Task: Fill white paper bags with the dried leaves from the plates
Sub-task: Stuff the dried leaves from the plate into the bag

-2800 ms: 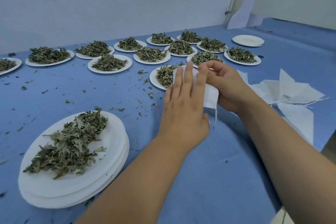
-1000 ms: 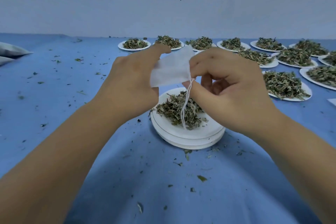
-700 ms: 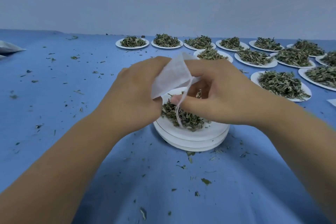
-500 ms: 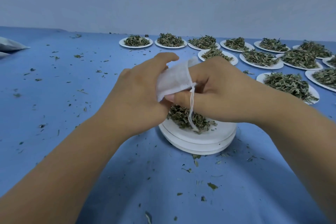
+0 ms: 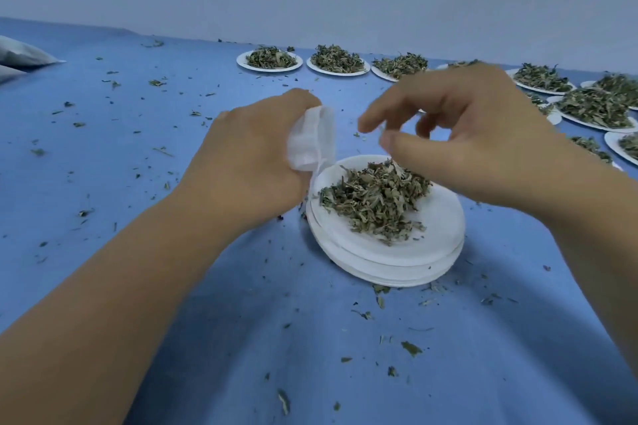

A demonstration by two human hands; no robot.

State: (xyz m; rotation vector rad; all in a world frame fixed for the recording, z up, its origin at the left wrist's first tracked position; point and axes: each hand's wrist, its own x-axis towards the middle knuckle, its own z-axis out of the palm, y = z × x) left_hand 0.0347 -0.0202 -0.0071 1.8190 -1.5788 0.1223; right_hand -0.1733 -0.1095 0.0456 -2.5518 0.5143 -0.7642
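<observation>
My left hand (image 5: 248, 162) grips a small white paper bag (image 5: 310, 138) just left of a stack of white plates (image 5: 386, 259). The bag's mouth faces right and its drawstring hangs toward the plate rim. A pile of dried leaves (image 5: 376, 200) lies on the top plate. My right hand (image 5: 466, 138) hovers above the pile's right side, fingers loosely spread and blurred, holding nothing that I can see. It is apart from the bag.
Several white plates heaped with dried leaves (image 5: 336, 60) line the back and right of the blue cloth (image 5: 138, 148). Leaf crumbs are scattered over the cloth. A pale packet (image 5: 20, 55) lies at the far left. A white wall stands behind.
My right hand has let go of the bag and its drawstring and moved right, above the leaves. The left hand keeps the bag, now lower beside the plate stack.
</observation>
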